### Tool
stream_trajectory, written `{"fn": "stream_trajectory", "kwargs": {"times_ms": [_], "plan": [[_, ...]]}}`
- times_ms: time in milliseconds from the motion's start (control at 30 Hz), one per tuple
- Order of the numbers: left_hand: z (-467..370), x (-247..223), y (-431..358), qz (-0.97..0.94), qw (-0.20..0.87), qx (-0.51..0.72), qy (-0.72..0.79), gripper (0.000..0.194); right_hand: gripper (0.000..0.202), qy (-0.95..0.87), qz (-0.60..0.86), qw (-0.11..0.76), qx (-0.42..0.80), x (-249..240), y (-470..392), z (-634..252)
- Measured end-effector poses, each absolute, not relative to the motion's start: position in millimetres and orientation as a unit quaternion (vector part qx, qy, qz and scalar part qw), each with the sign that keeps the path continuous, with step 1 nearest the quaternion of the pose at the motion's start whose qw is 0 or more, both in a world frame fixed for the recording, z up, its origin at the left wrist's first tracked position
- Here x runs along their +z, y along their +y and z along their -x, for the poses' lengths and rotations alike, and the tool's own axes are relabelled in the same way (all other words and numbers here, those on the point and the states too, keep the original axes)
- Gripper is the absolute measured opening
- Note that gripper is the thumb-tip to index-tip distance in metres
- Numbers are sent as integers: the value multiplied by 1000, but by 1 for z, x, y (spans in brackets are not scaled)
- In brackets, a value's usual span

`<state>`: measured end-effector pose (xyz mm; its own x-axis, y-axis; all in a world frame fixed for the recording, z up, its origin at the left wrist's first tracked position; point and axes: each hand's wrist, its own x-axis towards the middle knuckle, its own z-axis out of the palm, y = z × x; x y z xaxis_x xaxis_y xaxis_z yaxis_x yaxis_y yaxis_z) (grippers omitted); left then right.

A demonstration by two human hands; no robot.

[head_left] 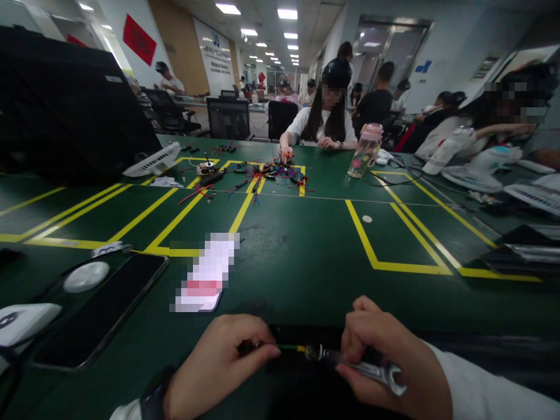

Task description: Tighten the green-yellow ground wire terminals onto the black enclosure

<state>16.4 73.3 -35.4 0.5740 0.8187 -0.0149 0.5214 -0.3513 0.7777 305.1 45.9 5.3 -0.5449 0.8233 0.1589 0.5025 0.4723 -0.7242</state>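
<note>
I sit at a dark green bench (306, 256) marked with yellow tape lines, and both my hands are low at the near edge. My left hand (214, 367) is closed, its fingers (262, 350) pinching the end of a thin green and yellow cable (291, 348). My right hand (385, 356) is curled shut around a silver wrench (376, 371), whose open forked end sticks out past my palm toward me. The other end of the wrench meets a small shiny fitting (314, 352) where the cable ends, between my two hands and just above a black mat or tray (306, 335). Judging by this, the fitting is still being worked with the wrench; I cannot tell whether it is being tightened or loosened, or how much turning is left. My fingers hide most of the cable and the wrench's head, and the picture is blurred there. To my left lie a dark phone (105, 318), a round white disc (86, 276) and a blurred-out card. Across the bench another person sorts a heap of coloured wires (275, 172) beside a pink-capped bottle (365, 150).
</note>
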Motion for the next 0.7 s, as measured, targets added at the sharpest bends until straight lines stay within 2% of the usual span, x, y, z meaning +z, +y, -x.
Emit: {"fn": "stream_trajectory", "kwargs": {"times_ms": [167,433,700], "plan": [[-16,-35,73,-800,389,191,415,18,26,-827,391,265,306,3,44,-300],[-17,-35,74,-799,391,192,414,18,25,-838,364,213,345,12,60,-304],[-18,-33,74,-799,392,188,415,19,12,-844,317,168,399,18,93,-308]]}}
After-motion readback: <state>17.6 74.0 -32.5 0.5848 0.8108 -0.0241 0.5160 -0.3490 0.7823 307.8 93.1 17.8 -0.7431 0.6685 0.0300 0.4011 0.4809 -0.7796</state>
